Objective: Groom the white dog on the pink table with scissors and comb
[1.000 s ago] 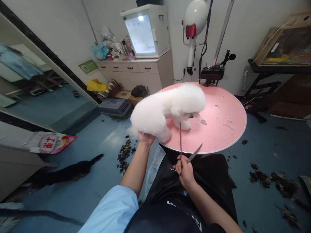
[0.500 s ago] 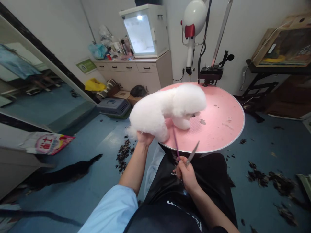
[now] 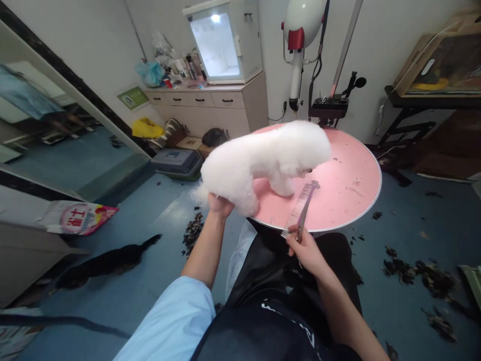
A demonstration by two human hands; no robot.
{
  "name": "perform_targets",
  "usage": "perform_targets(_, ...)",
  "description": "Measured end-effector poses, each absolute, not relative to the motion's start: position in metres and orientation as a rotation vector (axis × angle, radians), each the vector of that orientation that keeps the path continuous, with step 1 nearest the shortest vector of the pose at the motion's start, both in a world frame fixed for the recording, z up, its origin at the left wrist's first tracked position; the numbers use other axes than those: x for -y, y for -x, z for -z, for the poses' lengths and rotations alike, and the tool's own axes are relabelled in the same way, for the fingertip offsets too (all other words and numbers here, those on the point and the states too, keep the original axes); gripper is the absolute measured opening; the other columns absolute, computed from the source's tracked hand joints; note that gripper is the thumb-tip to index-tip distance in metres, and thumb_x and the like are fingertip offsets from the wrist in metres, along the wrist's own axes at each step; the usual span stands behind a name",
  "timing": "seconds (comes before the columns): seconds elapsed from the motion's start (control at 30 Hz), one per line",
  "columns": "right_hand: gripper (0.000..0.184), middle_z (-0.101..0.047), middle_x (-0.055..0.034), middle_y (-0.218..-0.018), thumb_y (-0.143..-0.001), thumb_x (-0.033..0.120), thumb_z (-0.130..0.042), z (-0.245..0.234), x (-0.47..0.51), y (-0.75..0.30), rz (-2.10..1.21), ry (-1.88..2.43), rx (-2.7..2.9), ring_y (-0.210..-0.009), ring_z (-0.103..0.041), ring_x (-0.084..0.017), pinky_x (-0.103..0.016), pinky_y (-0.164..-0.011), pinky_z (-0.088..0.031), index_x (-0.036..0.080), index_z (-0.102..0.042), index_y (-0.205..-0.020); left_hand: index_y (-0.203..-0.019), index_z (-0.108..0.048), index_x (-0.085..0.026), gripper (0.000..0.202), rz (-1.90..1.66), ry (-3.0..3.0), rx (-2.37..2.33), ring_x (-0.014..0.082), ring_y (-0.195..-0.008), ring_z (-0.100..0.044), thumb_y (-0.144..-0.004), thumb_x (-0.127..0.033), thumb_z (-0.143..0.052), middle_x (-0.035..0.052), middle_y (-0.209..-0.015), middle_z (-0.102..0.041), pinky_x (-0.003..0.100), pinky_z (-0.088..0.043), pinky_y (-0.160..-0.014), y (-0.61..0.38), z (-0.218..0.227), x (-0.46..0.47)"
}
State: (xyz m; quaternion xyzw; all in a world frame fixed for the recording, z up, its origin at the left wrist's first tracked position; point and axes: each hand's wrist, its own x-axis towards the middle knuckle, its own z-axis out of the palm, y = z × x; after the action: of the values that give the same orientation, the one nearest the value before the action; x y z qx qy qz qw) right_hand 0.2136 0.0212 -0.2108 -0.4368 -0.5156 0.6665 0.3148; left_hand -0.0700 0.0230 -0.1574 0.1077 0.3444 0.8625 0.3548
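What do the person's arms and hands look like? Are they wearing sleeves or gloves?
No gloves: both the left hand and right hand are bare. The left arm has a short light blue sleeve; the forearm below it is bare. The right forearm is bare too.

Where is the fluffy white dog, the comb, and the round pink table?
white dog (image 3: pixel 263 158), head view, on the fluffy middle of its back.
comb (image 3: pixel 299 209), head view, on the metal teeth midway along it.
pink table (image 3: pixel 349 193), head view, on a bare part of the top.
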Motion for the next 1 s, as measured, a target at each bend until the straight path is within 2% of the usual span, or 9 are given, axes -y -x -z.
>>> perform_targets(0.07, 0.039, -0.065, 0.0041, -0.066, -0.062, 0.043, -0.081, 0.211, -0.007, -0.194, -1.945, 1.003, 1.31, -0.045, -0.056, -0.011, -0.027, -0.052, -0.045, 0.019, -0.066, -0.089, -0.128, -0.07, -0.024, 0.046, -2.235, -0.274, -0.894, 0.0264, -0.13, -0.061, -0.093, -0.048, -0.051, 0.0059, -0.12, -0.074, 0.035, -0.053, -0.108, 0.07, 0.159, -0.023)
perform_targets(0.17, 0.03, -0.064, 0.0017, -0.06, -0.066, 0.044, -0.077, 0.209, 0.003, -0.164, -2.057, 0.915, 1.333, -0.045, -0.054, -0.011, -0.027, -0.052, -0.043, 0.017, -0.071, -0.079, -0.13, -0.07, -0.023, 0.048, -2.248, -0.216, -0.882, 0.0245, -0.127, -0.063, -0.097, -0.048, -0.044, 0.0059, -0.118, -0.075, 0.032, -0.055, -0.104, 0.067, 0.159, -0.022)
perform_targets(0.3, 0.026, -0.059, 0.002, -0.055, -0.069, 0.043, -0.072, 0.196, -0.011, -0.125, -1.746, 0.947, 1.338, -0.052, -0.052, -0.013, -0.027, -0.055, -0.044, 0.018, -0.073, -0.075, -0.13, -0.069, -0.021, 0.051, -2.21, -0.168, -0.891, 0.0234, -0.121, -0.066, -0.1, -0.043, -0.034, 0.0076, -0.113, -0.076, 0.031, -0.057, -0.1, 0.064, 0.157, -0.021)
perform_targets(0.4, 0.03, -0.066, -0.0015, -0.072, -0.07, 0.043, -0.073, 0.183, -0.033, -0.098, -1.488, 0.933, 1.315, -0.064, -0.057, -0.016, -0.029, -0.063, -0.049, 0.019, -0.074, -0.087, -0.13, -0.069, -0.02, 0.049, -2.168, -0.225, -0.91, 0.0254, -0.123, -0.065, -0.097, -0.046, -0.043, 0.0085, -0.115, -0.075, 0.034, -0.055, -0.105, 0.061, 0.155, -0.019)
perform_targets(0.5, 0.032, -0.068, -0.0044, -0.084, -0.073, 0.044, -0.072, 0.176, -0.045, -0.079, -1.374, 0.847, 1.354, -0.069, -0.058, -0.017, -0.031, -0.067, -0.051, 0.02, -0.074, -0.093, -0.13, -0.068, -0.02, 0.049, -2.143, -0.265, -0.928, 0.0276, -0.125, -0.064, -0.094, -0.046, -0.05, 0.0093, -0.119, -0.074, 0.039, -0.051, -0.111, 0.059, 0.155, -0.017)
perform_targets(0.6, 0.022, -0.065, -0.0051, -0.082, -0.08, 0.043, -0.065, 0.175, -0.046, -0.076, -1.281, 0.77, 1.433, -0.072, -0.058, -0.019, -0.033, -0.072, -0.051, 0.022, -0.071, -0.083, -0.13, -0.068, -0.021, 0.047, -2.165, -0.275, -0.917, 0.0277, -0.127, -0.063, -0.094, -0.045, -0.049, 0.0092, -0.121, -0.073, 0.04, -0.05, -0.112, 0.059, 0.157, -0.016)
perform_targets(0.67, 0.022, -0.064, -0.0047, -0.079, -0.084, 0.043, -0.061, 0.176, -0.046, -0.081, -1.224, 0.774, 1.451, -0.074, -0.058, -0.019, -0.033, -0.073, -0.051, 0.023, -0.066, -0.077, -0.129, -0.069, -0.021, 0.047, -2.167, -0.279, -0.909, 0.0281, -0.129, -0.061, -0.092, -0.046, -0.052, 0.0091, -0.122, -0.073, 0.04, -0.05, -0.112, 0.062, 0.16, -0.015)
perform_targets(0.83, 0.029, -0.064, -0.0024, -0.071, -0.085, 0.047, -0.056, 0.172, -0.065, -0.092, -1.253, 0.872, 1.422, -0.069, -0.058, -0.018, -0.03, -0.068, -0.05, 0.021, -0.064, -0.076, -0.124, -0.071, -0.02, 0.046, -2.159, -0.269, -0.907, 0.0283, -0.131, -0.06, -0.09, -0.045, -0.054, 0.0093, -0.12, -0.073, 0.039, -0.05, -0.111, 0.066, 0.165, -0.014)
perform_targets(1.0, 0.028, -0.071, -0.0042, -0.076, -0.077, 0.046, -0.065, 0.167, -0.083, -0.08, -1.464, 0.77, 1.474, -0.071, -0.062, -0.019, -0.031, -0.069, -0.051, 0.019, -0.071, -0.08, -0.124, -0.07, -0.02, 0.045, -2.185, -0.254, -0.923, 0.0269, -0.126, -0.064, -0.09, -0.041, -0.05, 0.0096, -0.113, -0.075, 0.038, -0.05, -0.111, 0.064, 0.161, -0.014)
